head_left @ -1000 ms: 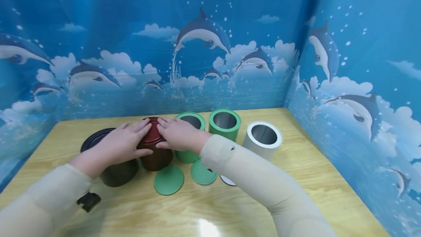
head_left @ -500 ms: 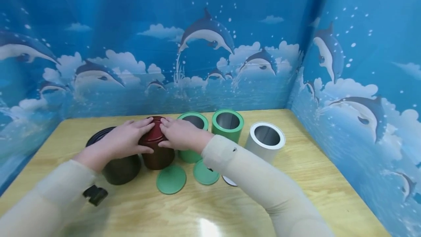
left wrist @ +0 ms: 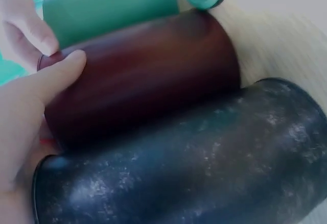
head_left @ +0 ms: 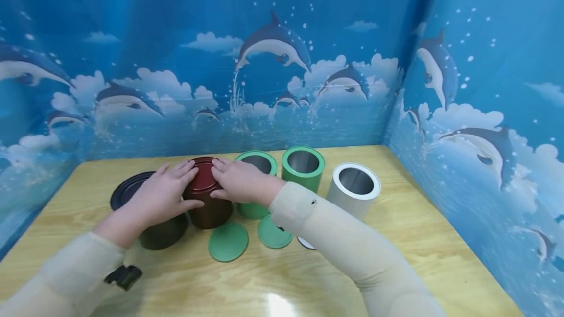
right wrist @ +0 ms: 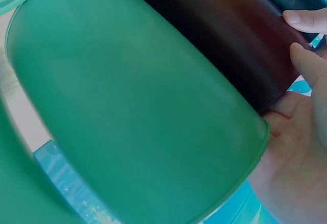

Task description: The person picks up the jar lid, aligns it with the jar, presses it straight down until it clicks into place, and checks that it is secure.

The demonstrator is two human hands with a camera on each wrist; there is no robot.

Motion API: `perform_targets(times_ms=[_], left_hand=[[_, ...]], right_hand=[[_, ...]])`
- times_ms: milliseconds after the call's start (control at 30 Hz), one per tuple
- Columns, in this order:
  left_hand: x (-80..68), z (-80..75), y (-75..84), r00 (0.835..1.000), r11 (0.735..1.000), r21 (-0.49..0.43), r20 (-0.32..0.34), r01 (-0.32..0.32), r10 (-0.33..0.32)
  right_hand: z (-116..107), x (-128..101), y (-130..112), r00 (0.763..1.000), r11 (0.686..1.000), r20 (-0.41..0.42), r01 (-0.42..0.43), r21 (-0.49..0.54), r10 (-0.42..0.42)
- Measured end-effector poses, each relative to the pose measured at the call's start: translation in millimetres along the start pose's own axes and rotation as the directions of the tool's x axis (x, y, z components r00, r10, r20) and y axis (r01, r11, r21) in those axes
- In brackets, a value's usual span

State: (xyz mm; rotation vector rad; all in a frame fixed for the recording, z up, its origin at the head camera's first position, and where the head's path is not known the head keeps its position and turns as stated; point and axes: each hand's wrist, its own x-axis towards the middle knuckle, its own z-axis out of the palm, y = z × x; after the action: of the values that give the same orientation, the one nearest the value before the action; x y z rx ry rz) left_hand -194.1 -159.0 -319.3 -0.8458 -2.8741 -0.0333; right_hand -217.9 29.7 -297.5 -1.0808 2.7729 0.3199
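Note:
A dark red can (head_left: 209, 214) stands upright at the back left, its shiny red lid (head_left: 204, 177) on top. My left hand (head_left: 165, 192) rests on the left side of that lid with extended fingers, its thumb against the can's side just under the rim. From the other side my right hand (head_left: 242, 180) presses the lid with its fingertips, thumb likewise low on the rim. In the left wrist view, the red can (left wrist: 153, 76) lies between a scuffed black can (left wrist: 179, 168) and a green can. The right wrist view has the green can (right wrist: 138, 96) close beside the right hand.
To the right of the red can stand two lidless green cans (head_left: 304, 177) and a lidless white can (head_left: 348, 202). Two green lids (head_left: 228, 242) lie flat in front, with a white lid (head_left: 306, 243) partly under the right sleeve. Dolphin-print curtains (head_left: 198, 126) border the wooden table (head_left: 220, 290).
Only the head view sways slightly. Both hands stay at the top of the red can.

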Motion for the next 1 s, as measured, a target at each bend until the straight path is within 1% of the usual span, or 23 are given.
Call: perform_targets(times_ms=[100, 200, 367, 433, 500, 600, 767, 1000], left_hand=[[-1.3, -1.1, -1.3, 1.0, 1.0, -0.024, -0.011, 0.009, -0.009], [-4.8, 1.7, -1.6, 1.0, 1.0, 0.001, -0.03, 0.007, -0.007], [-13.6, 9.6, 0.4, 0.993, 0.996, 0.083, -0.114, 0.024, -0.015], [-14.0, 10.9, 1.7, 0.989, 0.995, 0.098, -0.149, 0.023, -0.008], [-12.6, 10.8, 3.1, 0.985, 0.995, 0.097, -0.171, 0.013, 0.004], [-10.7, 11.8, 4.3, 0.984, 0.996, 0.094, -0.176, 0.004, 0.013], [-13.0, 12.9, 5.1, 0.985, 0.995, 0.1, -0.172, 0.011, 0.006], [-11.5, 12.5, 6.4, 0.985, 0.993, 0.12, -0.173, 0.008, 0.013]], right_hand=[[-1, 0, -1, 1.0, 1.0, -0.009, 0.006, 0.01, -0.006], [0, 0, -1, 1.0, 1.0, -0.001, 0.003, 0.013, -0.003], [2, -2, -3, 1.0, 1.0, 0.006, 0.01, 0.025, -0.01], [2, -2, -2, 1.0, 1.0, 0.005, 0.0, 0.028, 0.0], [1, -3, -1, 1.0, 0.999, 0.005, -0.014, 0.03, 0.013], [2, -4, 0, 1.0, 0.999, 0.008, -0.017, 0.036, 0.017], [3, -3, -1, 1.0, 1.0, 0.001, -0.001, 0.031, 0.001], [6, 0, 0, 1.0, 1.0, -0.007, -0.017, 0.017, 0.017]])
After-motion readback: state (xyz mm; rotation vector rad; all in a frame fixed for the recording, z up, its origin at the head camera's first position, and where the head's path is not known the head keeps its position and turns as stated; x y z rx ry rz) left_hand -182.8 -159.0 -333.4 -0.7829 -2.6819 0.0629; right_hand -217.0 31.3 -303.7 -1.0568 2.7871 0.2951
